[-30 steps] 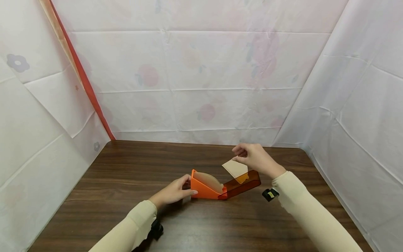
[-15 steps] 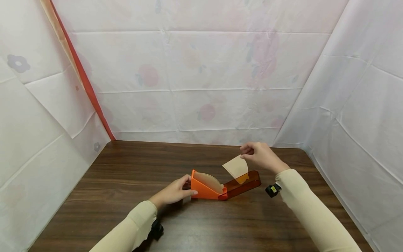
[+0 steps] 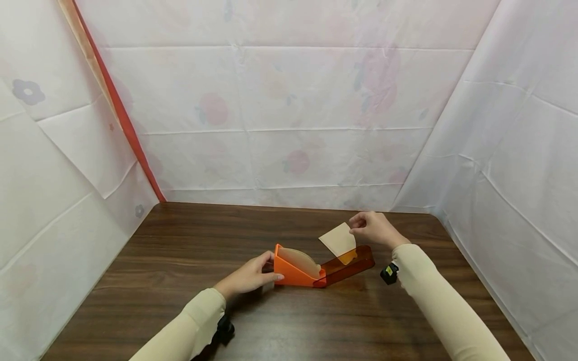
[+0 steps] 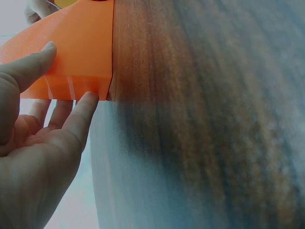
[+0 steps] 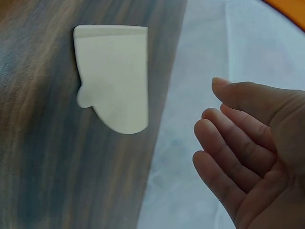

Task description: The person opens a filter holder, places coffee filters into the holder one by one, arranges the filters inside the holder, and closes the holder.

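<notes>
An orange filter-paper holder (image 3: pixel 295 269) lies on the table with a stack of tan coffee filters (image 3: pixel 297 257) inside. Its see-through amber lid (image 3: pixel 345 268) is swung out to the right. My left hand (image 3: pixel 247 275) grips the holder's left end; in the left wrist view the thumb (image 4: pixel 38 64) presses one face and fingers touch the end. A single coffee filter (image 3: pixel 337 238) lies flat behind the lid, partly seen through it. Just right of that filter hovers my right hand (image 3: pixel 375 228). Its fingers are loosely bent and hold nothing; the right wrist view shows the filter (image 5: pixel 114 71) apart from them.
The dark wood table (image 3: pixel 189 250) stretches to a pale patterned sheet (image 3: pixel 271 100) hung behind and at both sides. A red strip (image 3: pixel 122 110) runs down the left corner. Each wrist carries a small black camera (image 3: pixel 389 274).
My right hand has moved right, away from above the loose filter, then dipped slightly, uncovering the filter's top corner. The left hand and holder have stayed where they were.
</notes>
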### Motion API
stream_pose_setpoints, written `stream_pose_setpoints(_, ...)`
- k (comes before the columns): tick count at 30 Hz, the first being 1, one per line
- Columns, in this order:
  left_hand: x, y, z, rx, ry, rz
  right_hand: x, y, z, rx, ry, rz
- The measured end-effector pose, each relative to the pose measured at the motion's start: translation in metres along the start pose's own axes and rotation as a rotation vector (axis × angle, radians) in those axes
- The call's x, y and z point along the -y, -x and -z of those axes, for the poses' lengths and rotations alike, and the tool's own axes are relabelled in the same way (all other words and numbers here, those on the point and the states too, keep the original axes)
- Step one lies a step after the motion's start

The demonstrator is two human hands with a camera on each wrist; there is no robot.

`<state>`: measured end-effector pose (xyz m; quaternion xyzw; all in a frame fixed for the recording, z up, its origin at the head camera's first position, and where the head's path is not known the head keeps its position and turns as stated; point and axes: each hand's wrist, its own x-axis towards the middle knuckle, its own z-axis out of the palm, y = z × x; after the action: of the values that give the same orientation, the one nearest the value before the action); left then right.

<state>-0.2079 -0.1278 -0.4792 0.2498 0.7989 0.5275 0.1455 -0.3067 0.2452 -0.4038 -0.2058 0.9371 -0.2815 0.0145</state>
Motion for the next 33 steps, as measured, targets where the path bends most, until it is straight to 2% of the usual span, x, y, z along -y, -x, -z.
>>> stream_pose_setpoints(7, -0.001, 0.0, -0.001, 0.003, 0.007, -0.001, -0.017, -0.001, -0.01, 0.047, -0.021, -0.079)
stream_pose_setpoints(15, 0.0, 0.0, 0.0, 0.006, 0.004, 0.002, -0.033, -0.004, -0.023, 0.051, -0.042, -0.128)
stream_pose_setpoints(25, 0.0, 0.0, -0.001, 0.006, 0.007, 0.001, -0.034, -0.004, -0.032, 0.062, -0.033, -0.196)
stream_pose_setpoints(33, -0.001, 0.0, 0.0, 0.008, 0.016, 0.008, -0.038, -0.01, -0.033, 0.138, -0.006, -0.279)
